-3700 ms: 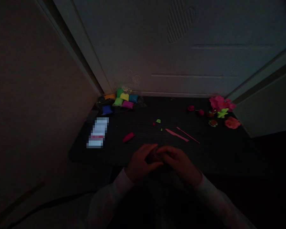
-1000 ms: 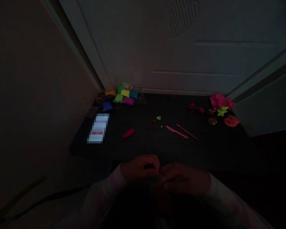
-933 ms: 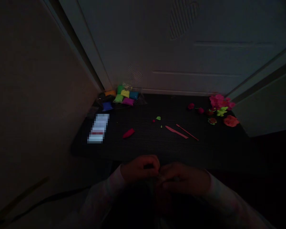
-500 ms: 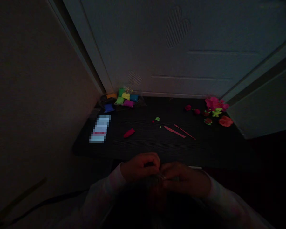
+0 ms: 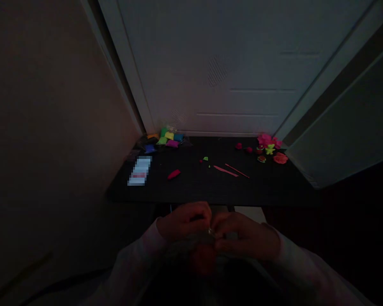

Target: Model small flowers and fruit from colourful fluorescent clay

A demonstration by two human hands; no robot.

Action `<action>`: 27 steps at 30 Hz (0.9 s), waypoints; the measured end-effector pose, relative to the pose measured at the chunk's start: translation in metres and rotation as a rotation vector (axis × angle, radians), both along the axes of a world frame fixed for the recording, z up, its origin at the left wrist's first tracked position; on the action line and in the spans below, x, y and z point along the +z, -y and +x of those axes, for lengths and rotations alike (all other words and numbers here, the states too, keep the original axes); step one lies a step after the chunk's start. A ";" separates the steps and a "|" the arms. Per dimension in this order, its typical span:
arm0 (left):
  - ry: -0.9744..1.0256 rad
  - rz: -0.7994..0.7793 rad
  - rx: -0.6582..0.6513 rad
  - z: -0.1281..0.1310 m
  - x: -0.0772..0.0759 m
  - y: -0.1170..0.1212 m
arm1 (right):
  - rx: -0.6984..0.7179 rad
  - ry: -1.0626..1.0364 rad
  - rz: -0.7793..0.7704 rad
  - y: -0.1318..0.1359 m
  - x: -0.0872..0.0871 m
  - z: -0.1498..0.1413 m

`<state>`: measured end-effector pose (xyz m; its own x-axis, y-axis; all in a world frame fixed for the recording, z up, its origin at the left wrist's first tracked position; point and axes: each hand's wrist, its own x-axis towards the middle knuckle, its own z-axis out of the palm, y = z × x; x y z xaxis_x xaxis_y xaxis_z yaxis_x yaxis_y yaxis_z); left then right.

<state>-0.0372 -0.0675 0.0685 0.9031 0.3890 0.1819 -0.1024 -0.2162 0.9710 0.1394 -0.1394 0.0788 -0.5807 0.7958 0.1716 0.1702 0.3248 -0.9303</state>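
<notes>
The scene is very dim. My left hand and my right hand meet in front of my chest, below the near edge of a black table. Both hands have their fingers curled and pinched together around something small between them. A dull red lump shows just under the fingers; what the fingertips grip is too dark to name. Both sleeves are pale.
On the table lie a red clay piece, two thin pink modelling tools, small green bits, coloured clay packets at the back left, a flat pale packet, and pink, green and orange clay shapes at the back right. A white door stands behind.
My hands have drawn back from over the table edge toward my body and stay pinched together. The view has pulled back, so the table looks smaller and farther.
</notes>
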 end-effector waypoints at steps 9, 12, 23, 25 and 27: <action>-0.281 0.135 0.079 0.009 0.011 -0.040 | -0.146 0.109 -0.074 -0.052 -0.002 0.018; -0.352 0.161 0.001 0.017 0.013 -0.063 | -0.076 0.244 -0.081 -0.077 -0.003 0.027; -0.376 -0.003 0.300 0.032 0.004 -0.119 | -0.170 0.244 -0.365 -0.155 0.013 0.047; -0.454 -0.123 0.399 0.034 0.005 -0.121 | -0.254 0.244 -0.458 -0.161 0.015 0.043; -0.529 -0.231 0.468 0.035 0.009 -0.124 | -0.365 0.229 -0.524 -0.163 0.016 0.038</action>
<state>-0.0021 0.0561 0.0778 0.5773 0.7305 -0.3648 0.4444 0.0938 0.8909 0.1776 0.0235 0.0951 -0.2345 0.8923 -0.3857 0.3946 -0.2752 -0.8767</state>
